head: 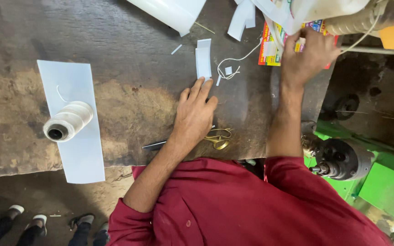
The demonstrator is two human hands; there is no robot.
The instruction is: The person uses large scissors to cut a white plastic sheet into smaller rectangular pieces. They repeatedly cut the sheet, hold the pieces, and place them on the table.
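Scissors, brass-handled, lay at workbench front edge, partly under left wrist. Left hand rested flat, fingers open, beyond scissors, fingertips touching folded white strip, seemingly pinning it. Right hand far right of scissors, fingers curled on colourful packet; grip unclear. Thread spool lay on white sheet, far left of scissors.
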